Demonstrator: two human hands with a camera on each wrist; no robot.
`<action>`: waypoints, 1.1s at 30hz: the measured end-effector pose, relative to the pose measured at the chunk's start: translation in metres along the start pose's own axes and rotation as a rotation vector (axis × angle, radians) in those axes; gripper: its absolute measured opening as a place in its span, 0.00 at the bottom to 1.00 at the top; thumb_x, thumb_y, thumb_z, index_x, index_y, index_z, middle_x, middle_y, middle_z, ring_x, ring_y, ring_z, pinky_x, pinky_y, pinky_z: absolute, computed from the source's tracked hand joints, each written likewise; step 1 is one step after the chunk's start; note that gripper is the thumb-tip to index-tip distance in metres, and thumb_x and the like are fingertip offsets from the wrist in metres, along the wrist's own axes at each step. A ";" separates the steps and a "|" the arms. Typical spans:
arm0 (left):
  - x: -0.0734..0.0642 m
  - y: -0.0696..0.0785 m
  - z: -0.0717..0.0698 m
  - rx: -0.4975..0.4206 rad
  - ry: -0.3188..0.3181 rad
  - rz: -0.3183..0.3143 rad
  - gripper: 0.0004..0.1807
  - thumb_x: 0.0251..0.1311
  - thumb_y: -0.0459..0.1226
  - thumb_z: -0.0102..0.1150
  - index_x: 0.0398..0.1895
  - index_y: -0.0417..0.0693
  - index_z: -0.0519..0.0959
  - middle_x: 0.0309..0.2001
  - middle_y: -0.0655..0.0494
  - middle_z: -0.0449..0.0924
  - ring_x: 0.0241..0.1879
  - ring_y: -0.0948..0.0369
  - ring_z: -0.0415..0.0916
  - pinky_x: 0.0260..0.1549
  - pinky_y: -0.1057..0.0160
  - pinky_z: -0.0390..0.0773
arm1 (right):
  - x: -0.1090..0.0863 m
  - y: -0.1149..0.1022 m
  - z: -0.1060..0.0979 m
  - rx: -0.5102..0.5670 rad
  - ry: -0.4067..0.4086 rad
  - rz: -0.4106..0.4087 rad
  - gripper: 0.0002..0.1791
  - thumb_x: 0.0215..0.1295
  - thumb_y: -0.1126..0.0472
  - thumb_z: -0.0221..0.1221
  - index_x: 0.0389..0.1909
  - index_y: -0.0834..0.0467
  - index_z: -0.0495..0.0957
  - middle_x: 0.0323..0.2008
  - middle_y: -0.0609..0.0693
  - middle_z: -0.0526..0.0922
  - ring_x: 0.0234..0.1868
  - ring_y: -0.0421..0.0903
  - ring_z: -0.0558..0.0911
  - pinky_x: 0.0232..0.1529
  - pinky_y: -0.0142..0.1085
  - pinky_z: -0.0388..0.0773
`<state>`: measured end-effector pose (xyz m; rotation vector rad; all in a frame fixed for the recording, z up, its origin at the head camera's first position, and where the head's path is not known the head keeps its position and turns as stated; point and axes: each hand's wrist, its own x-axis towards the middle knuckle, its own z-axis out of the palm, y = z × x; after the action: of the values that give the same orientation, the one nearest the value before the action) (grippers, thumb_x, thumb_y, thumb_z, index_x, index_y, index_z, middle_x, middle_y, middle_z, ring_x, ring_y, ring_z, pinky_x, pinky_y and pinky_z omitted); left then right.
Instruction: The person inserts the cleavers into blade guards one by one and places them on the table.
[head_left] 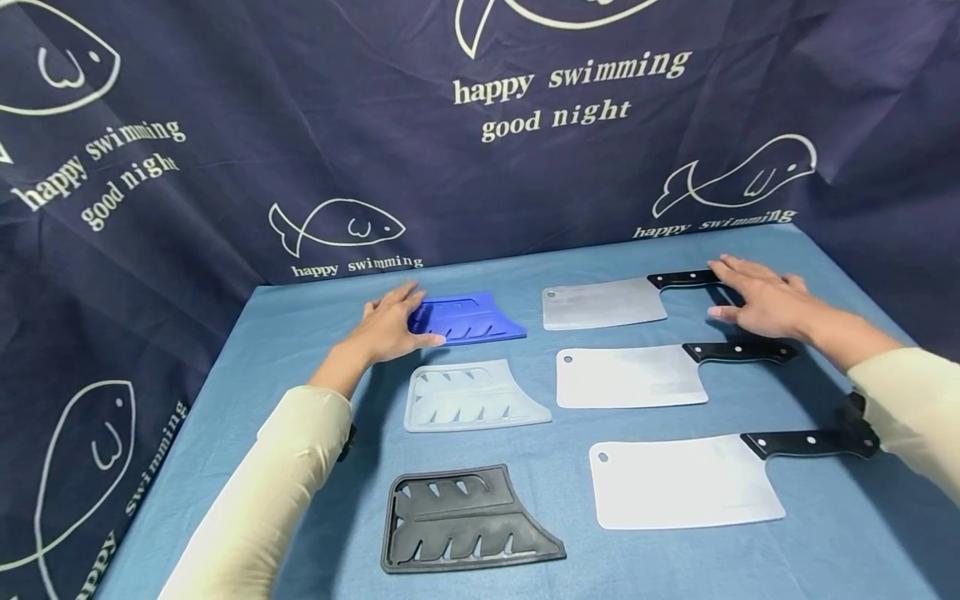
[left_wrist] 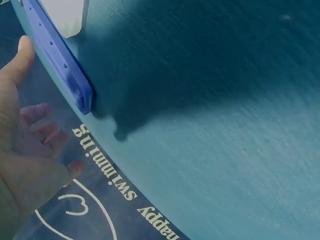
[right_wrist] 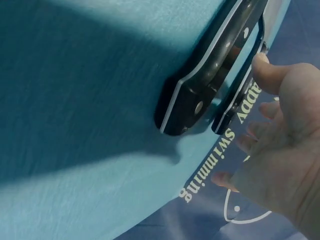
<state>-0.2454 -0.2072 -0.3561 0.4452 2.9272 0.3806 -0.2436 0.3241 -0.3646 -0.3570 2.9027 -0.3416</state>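
Your left hand point(head_left: 390, 325) covers the near-left corner of the blue guard point(head_left: 472, 318). Your right hand point(head_left: 757, 300) hides the farthest cleaver's handle point(head_left: 686, 278) end; contact there is unclear.

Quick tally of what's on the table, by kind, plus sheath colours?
Steel cleavers with black riveted handles: 3 (far, middle, near)
Plastic blade sheaths: 3 (blue, translucent white, black)
Total: 6

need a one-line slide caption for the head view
Left hand touches the blue blade guard while right hand reaches the far cleaver's handle; three cleavers, three guards on blue cloth.
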 end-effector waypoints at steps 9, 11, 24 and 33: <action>0.014 0.010 0.005 0.051 -0.108 -0.003 0.57 0.49 0.66 0.61 0.76 0.48 0.51 0.76 0.47 0.43 0.74 0.48 0.39 0.65 0.36 0.42 | 0.015 -0.001 -0.001 -0.014 0.011 0.013 0.45 0.68 0.44 0.54 0.75 0.63 0.46 0.74 0.66 0.43 0.71 0.69 0.45 0.57 0.70 0.41; 0.015 0.012 0.007 0.062 -0.124 -0.013 0.58 0.49 0.67 0.60 0.76 0.49 0.49 0.76 0.47 0.43 0.74 0.48 0.38 0.65 0.35 0.42 | 0.018 -0.002 -0.001 -0.018 0.004 0.019 0.45 0.68 0.43 0.54 0.74 0.63 0.47 0.74 0.66 0.43 0.71 0.69 0.45 0.57 0.70 0.40; 0.026 0.023 0.012 0.090 -0.197 -0.060 0.63 0.44 0.66 0.65 0.77 0.50 0.45 0.74 0.46 0.42 0.72 0.46 0.40 0.64 0.34 0.48 | 0.031 -0.004 0.007 0.023 -0.022 0.049 0.40 0.67 0.46 0.56 0.74 0.57 0.52 0.71 0.70 0.45 0.68 0.73 0.46 0.52 0.75 0.43; 0.039 0.035 0.010 0.151 -0.234 -0.022 0.62 0.44 0.63 0.68 0.77 0.49 0.47 0.73 0.45 0.45 0.72 0.46 0.43 0.63 0.37 0.54 | 0.042 -0.013 0.008 0.022 -0.020 0.026 0.34 0.69 0.53 0.55 0.73 0.57 0.56 0.66 0.71 0.51 0.65 0.74 0.50 0.52 0.75 0.45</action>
<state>-0.2712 -0.1604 -0.3603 0.4442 2.7395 0.0962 -0.2785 0.2989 -0.3758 -0.3164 2.8794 -0.3636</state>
